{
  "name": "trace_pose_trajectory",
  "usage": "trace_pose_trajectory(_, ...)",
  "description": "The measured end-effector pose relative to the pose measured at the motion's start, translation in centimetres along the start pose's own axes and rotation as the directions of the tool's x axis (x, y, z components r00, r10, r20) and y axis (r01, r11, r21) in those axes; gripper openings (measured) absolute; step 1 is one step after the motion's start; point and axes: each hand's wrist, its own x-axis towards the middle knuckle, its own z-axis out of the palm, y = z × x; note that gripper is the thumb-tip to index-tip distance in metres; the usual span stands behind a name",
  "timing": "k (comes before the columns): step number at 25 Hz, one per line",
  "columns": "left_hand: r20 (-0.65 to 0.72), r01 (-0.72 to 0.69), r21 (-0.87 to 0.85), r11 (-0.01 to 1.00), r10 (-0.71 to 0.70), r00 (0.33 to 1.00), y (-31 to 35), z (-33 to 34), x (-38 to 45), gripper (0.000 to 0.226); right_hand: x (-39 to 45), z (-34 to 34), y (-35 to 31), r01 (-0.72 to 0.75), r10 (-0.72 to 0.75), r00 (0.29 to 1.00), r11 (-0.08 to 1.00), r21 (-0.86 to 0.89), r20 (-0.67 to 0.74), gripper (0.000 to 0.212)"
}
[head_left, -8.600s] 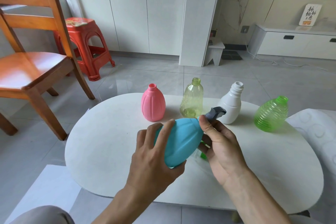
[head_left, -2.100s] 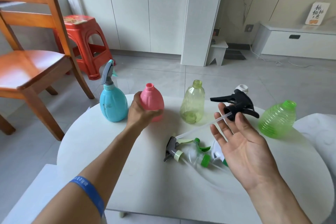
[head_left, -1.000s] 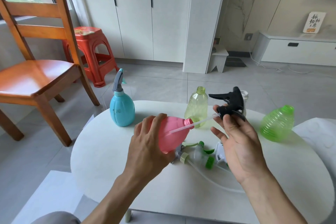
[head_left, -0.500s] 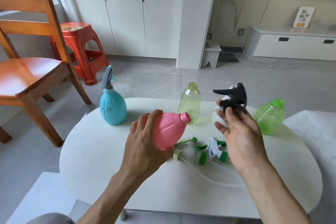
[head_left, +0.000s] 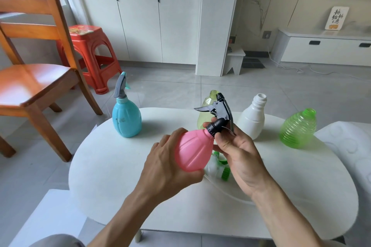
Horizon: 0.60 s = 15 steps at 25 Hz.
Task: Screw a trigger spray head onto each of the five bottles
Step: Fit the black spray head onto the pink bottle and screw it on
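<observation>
grey floor tiles and white cupboard doors sit behind a white oval bench (head_left: pixel 112 166), with a wooden chair (head_left: pixel 36 78) and a red stool (head_left: pixel 90 54) off to one side. above the bench the left hand (head_left: pixel 166 168) is wrapped around the belly of the pink bottle (head_left: pixel 193 149), tilted with its neck pointing up and away. the right hand (head_left: pixel 239 154) is closed on the black collar of the black spray head (head_left: pixel 218 114), which is seated on the pink neck.

the step in hand looks like the second bottle: the collar is on the thread and wants turning home. the next move calls for the right fingers to twist the collar while the left hand stops the bottle spinning, keeping the head square so the thread does not cross.

the blue bottle (head_left: pixel 126 118) stands on the bench with its grey head already fitted. the yellow-green bottle (head_left: pixel 202 114), white bottle (head_left: pixel 252 118) and ribbed green bottle (head_left: pixel 297 128) stand open-necked. loose spray heads (head_left: pixel 219 168) lie on the bench under the hands.

faint dark marks show on the blue bottle, unreadable. a small sign (head_left: pixel 337 18) on the far cabinet carries dark characters, too small to read.
</observation>
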Motion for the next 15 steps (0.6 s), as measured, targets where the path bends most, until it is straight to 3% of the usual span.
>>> trace_pose_trajectory(5,0.219,0.160,-0.211,0.964,-0.113,0.969,0.2,-1.1,0.2,0.080,0.6,-1.0,-1.0,-0.043,0.049,0.993,0.998,-0.053,0.112,0.039)
trace_pose_trajectory(10,0.478,0.283,-0.448,0.848,-0.040,0.877,0.4,-2.0,0.4,0.068,0.5,-2.0,-2.0,-0.071,0.070,0.967,0.997,-0.005,0.247,0.037)
trace_pose_trajectory(13,0.508,0.318,-0.503,0.803,-0.022,0.861,0.4,-1.8,0.2,0.066,0.3,-2.0,-2.1,-0.066,0.065,0.966,0.998,-0.005,0.251,0.041)
trace_pose_trajectory(15,0.442,0.272,-0.449,0.851,-0.053,0.895,0.4,-1.5,0.0,0.070,0.3,-1.9,-1.9,-0.057,0.066,0.972,0.997,-0.044,0.224,0.044)
